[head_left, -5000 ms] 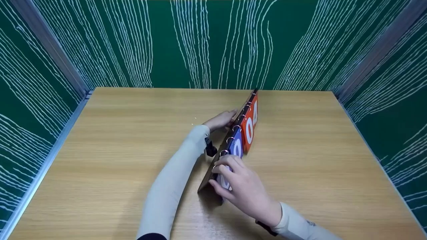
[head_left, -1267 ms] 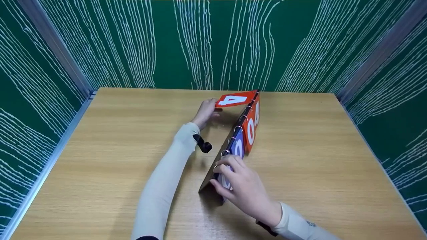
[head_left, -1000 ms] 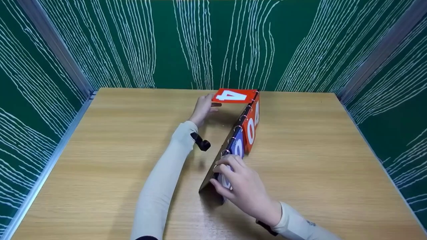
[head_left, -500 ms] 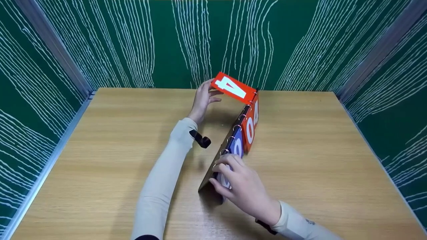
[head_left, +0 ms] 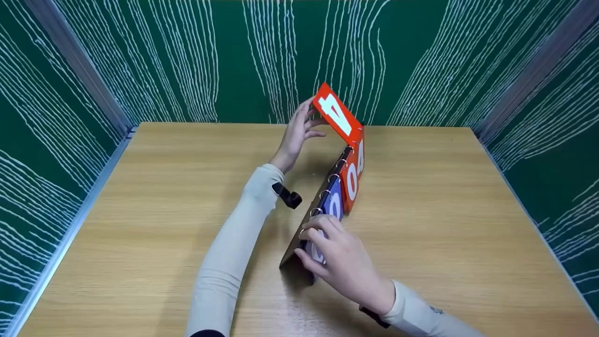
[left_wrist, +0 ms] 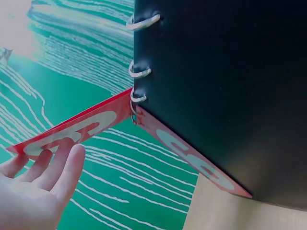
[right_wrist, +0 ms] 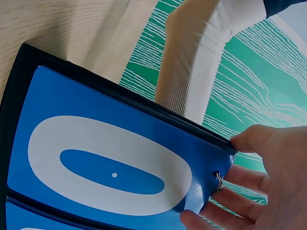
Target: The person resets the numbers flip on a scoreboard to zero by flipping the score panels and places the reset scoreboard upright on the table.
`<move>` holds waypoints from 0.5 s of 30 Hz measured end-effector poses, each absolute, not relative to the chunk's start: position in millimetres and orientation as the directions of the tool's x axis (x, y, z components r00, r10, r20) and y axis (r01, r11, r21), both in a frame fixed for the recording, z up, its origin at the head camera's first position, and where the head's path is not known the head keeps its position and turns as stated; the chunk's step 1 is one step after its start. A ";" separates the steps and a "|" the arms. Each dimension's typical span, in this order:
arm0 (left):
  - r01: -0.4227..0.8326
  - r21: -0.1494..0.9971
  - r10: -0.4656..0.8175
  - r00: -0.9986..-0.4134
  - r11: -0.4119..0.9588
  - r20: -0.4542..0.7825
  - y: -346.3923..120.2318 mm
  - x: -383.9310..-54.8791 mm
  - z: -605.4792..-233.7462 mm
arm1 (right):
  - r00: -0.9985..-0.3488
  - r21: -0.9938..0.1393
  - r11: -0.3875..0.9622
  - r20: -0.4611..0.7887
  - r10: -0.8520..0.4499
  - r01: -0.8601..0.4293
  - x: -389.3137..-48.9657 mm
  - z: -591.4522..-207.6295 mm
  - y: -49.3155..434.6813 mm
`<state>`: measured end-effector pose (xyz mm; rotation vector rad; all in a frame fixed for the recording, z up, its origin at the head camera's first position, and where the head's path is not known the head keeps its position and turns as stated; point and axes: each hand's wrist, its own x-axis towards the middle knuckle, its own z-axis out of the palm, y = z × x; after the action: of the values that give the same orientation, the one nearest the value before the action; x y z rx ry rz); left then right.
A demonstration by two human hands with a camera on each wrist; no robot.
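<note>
A black tabletop flip scoreboard [head_left: 299, 243] stands like a tent on the table, with red and blue number cards hung from metal rings along its top. My left hand [head_left: 297, 133], at the far end, touches a raised red card [head_left: 336, 114] showing a white 4; its fingers [left_wrist: 67, 165] are extended against the card's underside in the left wrist view. Lower on the front hang a red 0 card [head_left: 351, 180] and a blue card [right_wrist: 110, 139] with a white 0. My right hand [head_left: 344, 257] grips the near end's top edge, thumb [right_wrist: 249, 139] on the black border.
The wooden table [head_left: 449, 210] extends on both sides of the scoreboard. Green walls [head_left: 421, 61] with white wavy lines enclose its back and sides, with grey posts [head_left: 79, 65] at the corners. A black wrist camera [head_left: 288, 196] juts from the left sleeve near the scoreboard's back.
My left hand has come out from behind the scoreboard and lifted the red 4 card from roughly level to steeply upright, moving up and slightly right. The right hand has stayed in place.
</note>
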<state>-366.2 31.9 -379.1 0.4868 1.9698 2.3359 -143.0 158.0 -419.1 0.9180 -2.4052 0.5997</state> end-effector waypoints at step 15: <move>0.311 0.941 0.404 -0.849 -0.136 0.339 49.6 -355.7 -367.0 | -0.658 -0.245 0.664 0.574 -0.488 -0.707 -142.9 -419.0 159.3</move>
<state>-355.7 49.6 -367.0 0.8379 2.0198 2.1620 -142.9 159.3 -419.0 0.9297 -2.4143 0.6318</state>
